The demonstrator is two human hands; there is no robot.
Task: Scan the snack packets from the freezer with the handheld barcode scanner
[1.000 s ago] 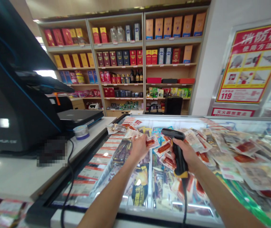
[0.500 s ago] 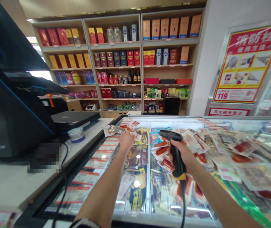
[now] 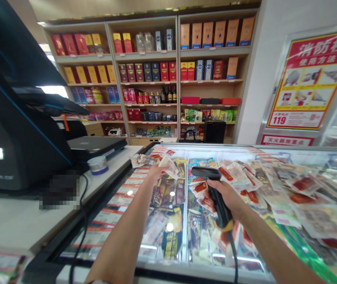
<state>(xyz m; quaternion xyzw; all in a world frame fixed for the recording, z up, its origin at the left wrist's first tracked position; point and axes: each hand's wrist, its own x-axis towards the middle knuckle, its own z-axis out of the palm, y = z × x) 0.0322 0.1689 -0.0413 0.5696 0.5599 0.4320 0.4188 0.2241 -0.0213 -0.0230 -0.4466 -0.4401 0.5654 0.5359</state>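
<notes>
My left hand (image 3: 157, 173) grips a small clear-and-white vacuum-sealed food packet (image 3: 169, 166) by its lower left edge, tilted above the glass top. Just behind that hand, more sealed packets (image 3: 144, 159) lie on the glass. In my right hand (image 3: 226, 197) is a black and yellow barcode scanner (image 3: 220, 205), its head (image 3: 206, 172) pointing left toward the packet, with a gap between them. The scanner's cable (image 3: 233, 252) hangs down toward me. Under and beside the scanner, sealed packets of reddish food (image 3: 199, 188) lie spread out.
A glass-topped freezer (image 3: 185, 221) spans the front, with many sealed packets (image 3: 301, 185) heaped on its right. At left, a counter (image 3: 11, 225) carries a dark checkout machine (image 3: 17, 130) and a tape roll (image 3: 97, 165). Shelves of boxes (image 3: 147, 73) line the back wall.
My left hand has lifted the packet off the pile, raising and turning it. My right hand has brought the scanner slightly left and down. The view has shifted a little.
</notes>
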